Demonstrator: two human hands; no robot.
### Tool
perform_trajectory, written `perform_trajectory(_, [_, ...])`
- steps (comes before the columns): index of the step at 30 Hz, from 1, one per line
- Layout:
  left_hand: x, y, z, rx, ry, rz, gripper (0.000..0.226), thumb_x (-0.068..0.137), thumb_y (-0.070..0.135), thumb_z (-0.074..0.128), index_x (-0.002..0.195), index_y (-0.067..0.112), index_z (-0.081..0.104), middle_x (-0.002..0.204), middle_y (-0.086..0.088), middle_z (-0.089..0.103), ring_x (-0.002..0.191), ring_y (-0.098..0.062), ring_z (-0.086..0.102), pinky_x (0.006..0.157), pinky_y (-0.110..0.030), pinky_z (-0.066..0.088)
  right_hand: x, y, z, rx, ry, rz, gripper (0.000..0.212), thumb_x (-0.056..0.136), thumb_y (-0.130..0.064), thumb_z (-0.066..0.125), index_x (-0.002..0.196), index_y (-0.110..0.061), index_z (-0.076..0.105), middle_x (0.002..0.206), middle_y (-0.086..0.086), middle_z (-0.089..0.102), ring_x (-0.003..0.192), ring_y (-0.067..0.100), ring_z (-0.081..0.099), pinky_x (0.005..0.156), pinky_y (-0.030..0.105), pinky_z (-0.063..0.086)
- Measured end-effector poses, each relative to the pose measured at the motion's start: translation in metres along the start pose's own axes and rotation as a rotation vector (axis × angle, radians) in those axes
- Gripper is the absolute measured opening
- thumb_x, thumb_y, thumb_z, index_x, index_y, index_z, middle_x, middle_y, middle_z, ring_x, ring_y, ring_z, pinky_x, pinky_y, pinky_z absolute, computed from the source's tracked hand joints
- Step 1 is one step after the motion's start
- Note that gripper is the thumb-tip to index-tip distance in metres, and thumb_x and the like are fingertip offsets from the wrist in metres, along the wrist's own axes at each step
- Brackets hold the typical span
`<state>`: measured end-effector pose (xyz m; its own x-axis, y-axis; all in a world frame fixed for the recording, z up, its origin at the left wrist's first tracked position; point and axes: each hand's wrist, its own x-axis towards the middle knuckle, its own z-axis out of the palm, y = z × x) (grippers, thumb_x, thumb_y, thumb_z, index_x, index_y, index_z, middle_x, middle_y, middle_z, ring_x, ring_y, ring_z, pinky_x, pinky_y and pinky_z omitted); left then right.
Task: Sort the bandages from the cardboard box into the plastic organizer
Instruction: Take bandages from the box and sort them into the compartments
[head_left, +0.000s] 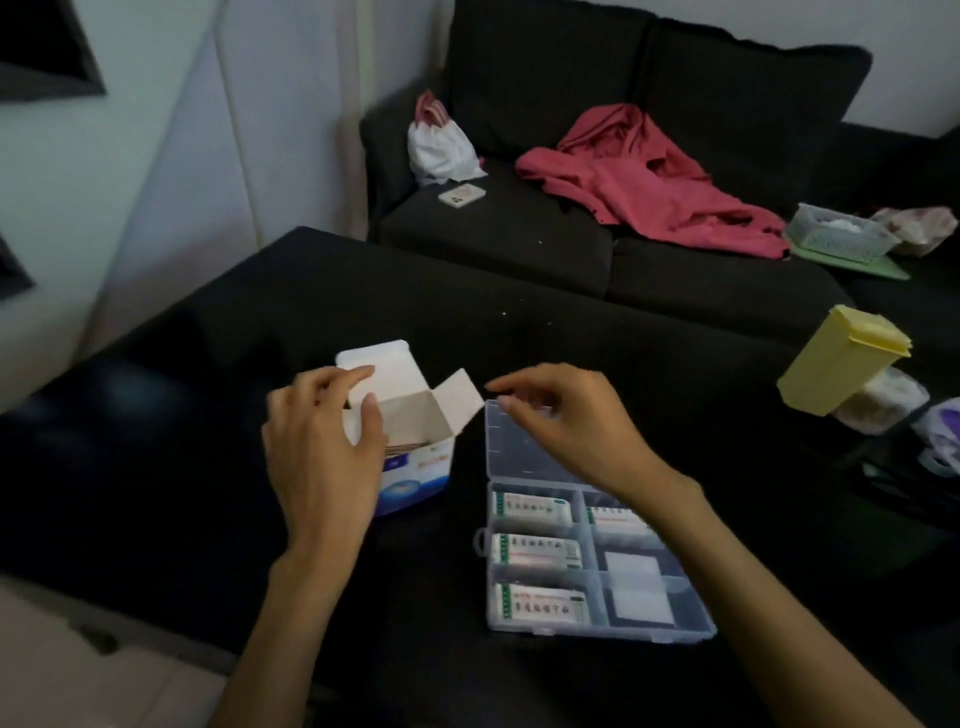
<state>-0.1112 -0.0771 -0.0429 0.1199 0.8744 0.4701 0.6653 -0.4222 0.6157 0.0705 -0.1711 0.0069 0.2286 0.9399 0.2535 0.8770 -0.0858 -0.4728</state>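
Observation:
A white and blue cardboard box (415, 441) stands open on the black table, flaps up, with bandages showing inside. My left hand (322, 441) rests against its left side, fingers on the near flap. To its right lies the clear plastic organizer (498, 623), lid folded back. Its left compartments hold three packs of bandages (535, 506); two white pads (631, 571) lie in the right ones. My right hand (561, 421) hovers over the open lid, fingers loosely curled toward the box flap, and I see nothing between them.
A yellow plastic container (841, 358) leans at the table's right edge beside some bags. Behind the table a dark sofa (498, 234) carries a red garment (644, 176), a white bag, a phone and a basket (836, 231).

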Motion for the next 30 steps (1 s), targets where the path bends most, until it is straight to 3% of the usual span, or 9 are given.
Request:
perform_trajectory(3, [0.008,-0.026,-0.002,0.047,-0.192,-0.182,0.060,0.090,0.028,0.059,0.144,0.019,0.035,0.147,-0.007,0.036,0.133,-0.029,0.031,0.105,-0.044,0.032,0.012,-0.021,0.036,-0.216,0.033,-0.177,0.032,0.093,-0.029,0.054,0.125,-0.028,0.058,0.117,-0.008,0.056,0.108,0.006,0.044,0.085,0.019,0.039])
perform_trajectory(5, [0.014,-0.041,0.000,-0.129,-0.344,-0.361,0.066,0.091,0.033,0.059,0.147,0.016,0.029,0.148,-0.008,0.037,0.132,-0.029,0.038,0.106,-0.045,0.035,0.016,-0.022,0.058,-0.322,0.000,-0.219,0.034,0.093,-0.030,0.053,0.127,-0.025,0.057,0.125,-0.002,0.053,0.117,0.015,0.042,0.090,0.029,0.039])
perform_trajectory(8, [0.016,-0.049,0.003,-0.545,-0.447,-0.458,0.041,0.090,0.016,0.062,0.130,0.010,0.054,0.119,-0.009,0.063,0.110,-0.024,0.059,0.087,-0.032,0.047,0.008,-0.019,0.072,-0.394,0.010,-0.243,0.024,0.089,-0.028,0.060,0.111,-0.023,0.066,0.115,0.000,0.060,0.110,0.019,0.048,0.085,0.032,0.043])
perform_trajectory(10, [0.015,-0.048,-0.001,-0.632,-0.469,-0.429,0.025,0.087,0.006,0.062,0.109,0.017,0.066,0.101,0.000,0.068,0.097,-0.017,0.064,0.074,-0.024,0.049,-0.004,-0.018,0.072,-0.412,0.052,-0.253,0.020,0.083,-0.025,0.068,0.103,-0.023,0.070,0.105,-0.001,0.063,0.102,0.019,0.052,0.080,0.031,0.046])
perform_trajectory(12, [0.013,-0.044,-0.005,-0.656,-0.477,-0.425,0.022,0.082,0.005,0.065,0.092,0.025,0.067,0.093,0.004,0.070,0.087,-0.012,0.066,0.071,-0.026,0.052,-0.015,-0.015,0.073,-0.407,0.087,-0.283,0.019,0.083,-0.024,0.067,0.102,-0.023,0.069,0.102,-0.001,0.064,0.098,0.018,0.052,0.075,0.028,0.044])
perform_trajectory(15, [0.011,-0.038,-0.005,-0.567,-0.408,-0.362,0.015,0.080,0.024,0.072,0.091,0.025,0.063,0.087,0.013,0.070,0.080,-0.005,0.063,0.068,-0.028,0.049,-0.029,-0.015,0.075,-0.417,0.050,-0.299,0.024,0.088,-0.030,0.053,0.104,-0.023,0.069,0.098,-0.004,0.066,0.092,0.016,0.054,0.070,0.025,0.045])
perform_trajectory(18, [0.009,-0.030,-0.005,-0.410,-0.333,-0.271,0.024,0.081,0.034,0.071,0.087,0.023,0.051,0.083,0.020,0.063,0.077,-0.005,0.056,0.061,-0.025,0.037,-0.029,-0.025,0.070,-0.408,-0.062,-0.227,0.020,0.085,-0.024,0.067,0.104,-0.020,0.072,0.093,-0.002,0.070,0.085,0.017,0.061,0.066,0.027,0.051])
perform_trajectory(22, [0.008,-0.023,0.001,-0.374,-0.299,-0.220,0.028,0.080,0.034,0.072,0.065,0.025,0.049,0.078,0.011,0.068,0.073,-0.008,0.060,0.056,-0.023,0.036,-0.002,-0.046,0.061,-0.399,-0.199,-0.024,0.022,0.096,-0.022,0.048,0.105,-0.018,0.068,0.099,0.005,0.066,0.093,0.025,0.062,0.073,0.031,0.047])
perform_trajectory(30, [0.007,-0.020,0.002,-0.419,-0.276,-0.255,0.025,0.079,0.030,0.075,0.061,0.027,0.057,0.072,0.016,0.066,0.074,-0.002,0.060,0.058,-0.021,0.038,0.039,-0.058,0.079,-0.512,-0.485,0.149,0.029,0.094,-0.013,0.045,0.121,-0.003,0.054,0.124,0.016,0.057,0.114,0.031,0.054,0.090,0.035,0.043])
